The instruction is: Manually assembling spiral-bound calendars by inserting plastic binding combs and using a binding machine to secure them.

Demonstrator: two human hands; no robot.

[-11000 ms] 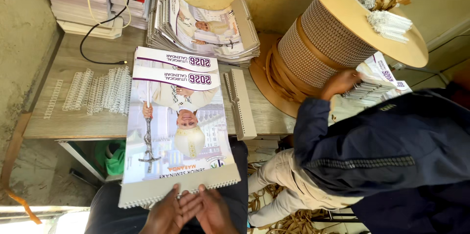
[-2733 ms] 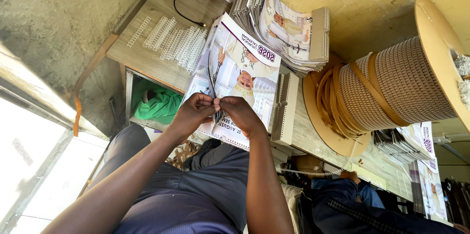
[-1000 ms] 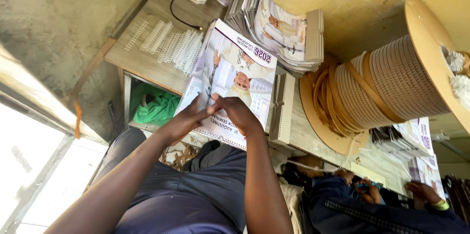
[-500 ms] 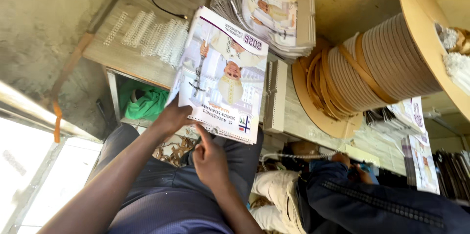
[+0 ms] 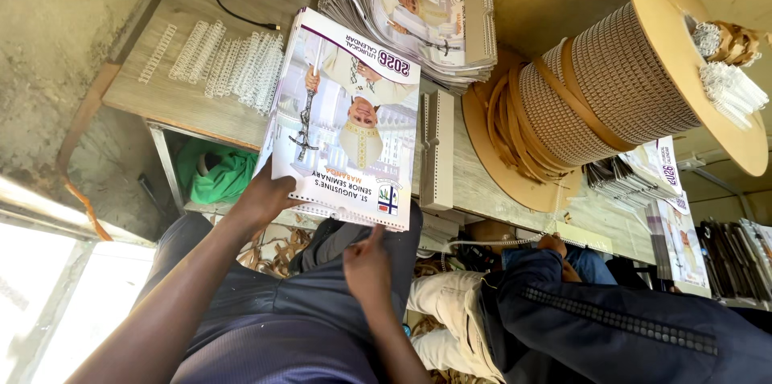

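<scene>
A wire-bound calendar [image 5: 346, 119] with a robed figure on its cover lies half on the wooden table [image 5: 161, 98], its bound edge hanging toward me. My left hand [image 5: 264, 196] grips the calendar's lower left corner. My right hand [image 5: 366, 262] sits just below the wire binding [image 5: 346, 213], fingers curled and one fingertip touching the binding's right end. I cannot see anything held inside that hand.
Behind the calendar are a stack of similar calendars [image 5: 426, 14], loose wire combs [image 5: 225, 62] and a grey metal bar [image 5: 437, 151]. A large wooden spool of binding wire [image 5: 611, 94] stands at right. A co-worker in a dark jacket [image 5: 611, 324] sits at right. Green cloth [image 5: 213, 175] lies under the table.
Both my hands were together at the calendar's bound edge. Now my right hand has dropped back below it while my left keeps hold, and the calendar has slid toward me.
</scene>
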